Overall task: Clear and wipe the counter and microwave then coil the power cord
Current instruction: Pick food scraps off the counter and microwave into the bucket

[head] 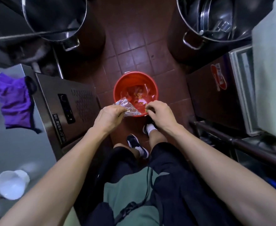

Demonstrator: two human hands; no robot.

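you have a narrow aisle of red floor tiles point(134, 51) to reach through. the red bucket point(117, 88) stands in its middle. the steel cabinet point(65, 101) hems you in on the left, the dark box point(207, 95) on the right. two large stockpots point(55, 18) point(215, 22) block the aisle's far corners.

Honestly nothing here is properly readable. The stainless unit point(65, 108) on the left has a dark control strip and a label plate point(59, 128) along its edge, but the characters are just blur. The brown box point(212, 88) on the right carries a red and white sticker point(218, 77), illegible too. The clear wrapper point(130, 110) has red print I can't make out.
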